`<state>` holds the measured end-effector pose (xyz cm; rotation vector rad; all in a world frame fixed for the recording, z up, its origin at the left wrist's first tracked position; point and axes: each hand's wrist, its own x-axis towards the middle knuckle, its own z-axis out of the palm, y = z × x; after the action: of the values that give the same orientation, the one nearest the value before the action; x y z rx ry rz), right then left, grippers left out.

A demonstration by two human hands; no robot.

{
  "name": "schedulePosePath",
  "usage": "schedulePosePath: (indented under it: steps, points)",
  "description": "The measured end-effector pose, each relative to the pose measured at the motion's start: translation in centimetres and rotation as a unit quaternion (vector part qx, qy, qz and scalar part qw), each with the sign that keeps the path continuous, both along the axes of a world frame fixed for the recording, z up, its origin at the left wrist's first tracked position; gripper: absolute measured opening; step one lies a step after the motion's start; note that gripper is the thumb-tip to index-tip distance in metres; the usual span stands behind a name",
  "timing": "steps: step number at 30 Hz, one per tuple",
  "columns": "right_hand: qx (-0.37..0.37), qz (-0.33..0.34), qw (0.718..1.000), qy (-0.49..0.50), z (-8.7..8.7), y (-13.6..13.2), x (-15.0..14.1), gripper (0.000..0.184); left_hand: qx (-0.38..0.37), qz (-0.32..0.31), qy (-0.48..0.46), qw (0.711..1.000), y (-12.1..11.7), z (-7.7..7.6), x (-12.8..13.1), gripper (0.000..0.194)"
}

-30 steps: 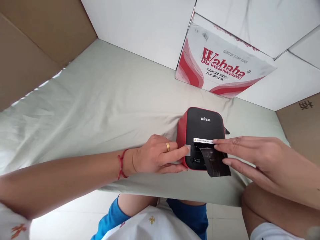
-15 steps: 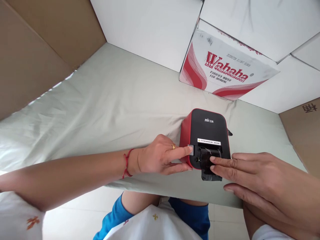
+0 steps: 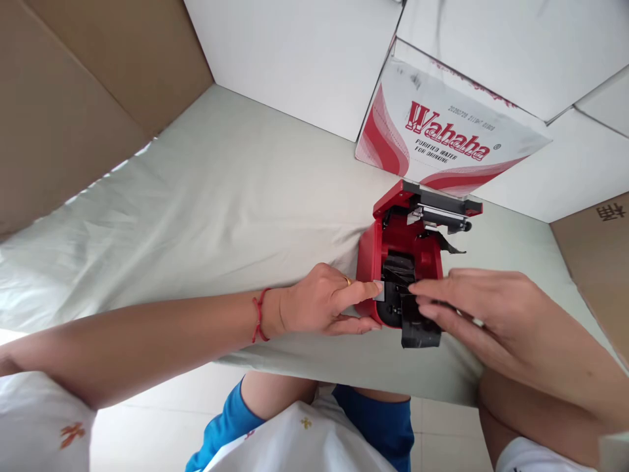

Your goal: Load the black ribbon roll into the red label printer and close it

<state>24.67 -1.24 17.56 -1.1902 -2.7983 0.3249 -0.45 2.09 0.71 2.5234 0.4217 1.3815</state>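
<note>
While the lid (image 3: 400, 195) is tilted up, one printer (image 3: 366, 262) is set on the bench (image 3: 255, 183), close to the near edge and between the two hands. By the left hand (image 3: 319, 298), one grey latch (image 3: 380, 292) is touched with the index finger, and the thumb is laid against the printer's near corner; a small space is left between the two digits, and whether the corner is gripped cannot be told. By the right hand (image 3: 501, 318), the fingertips are brought narrow at one black film (image 3: 421, 331); whether it is pinched or merely touched cannot be told, as the contact is partly covered.

Inside the printer, a red cavity is exposed, with black parts at its near end, and the film is draped over the near edge. One dark roller (image 3: 445, 220) is carried under the lid.

The printer's walls are made smooth and red. The film is thin, glossy and squared off at its free end. The bench is covered with pale, softly wrinkled cloth. Beyond the printer, one white carton (image 3: 437, 124) is printed with red curves and "Wahaha". One ring (image 3: 348, 280) and one red cord bracelet (image 3: 258, 318) are worn on the left arm's finger and wrist.
</note>
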Motion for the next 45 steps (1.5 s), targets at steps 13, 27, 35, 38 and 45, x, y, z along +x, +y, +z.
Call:
schedulePosePath:
  steps: [13, 27, 35, 38, 45]
  points:
    - [-0.016, -0.152, 0.956, -0.250, -4.2, 5.0, -1.3, 0.035, 0.009, -0.004, 0.017, 1.000, 0.0, -0.2, -0.1, 0.041]
    - [-0.087, -0.136, 0.981, -0.109, -2.6, 4.2, 0.0, 0.027, 0.007, -0.009, 0.026, 1.000, 0.1, 0.2, -0.2, 0.040]
    - [-0.102, -0.187, 0.976, -0.052, 2.7, 3.0, 9.9, 0.033, 0.010, -0.009, 0.021, 1.000, 0.2, -0.5, -0.2, 0.045]
    - [-0.154, -0.202, 0.962, -0.097, 1.6, 4.7, 11.7, 0.027, 0.017, -0.007, 0.023, 1.000, 0.2, -0.7, -0.2, 0.048]
    - [-0.226, -0.215, 0.935, -0.168, -2.3, 7.7, 8.3, 0.017, 0.011, -0.005, 0.033, 0.999, 0.1, -0.8, -0.3, 0.051]
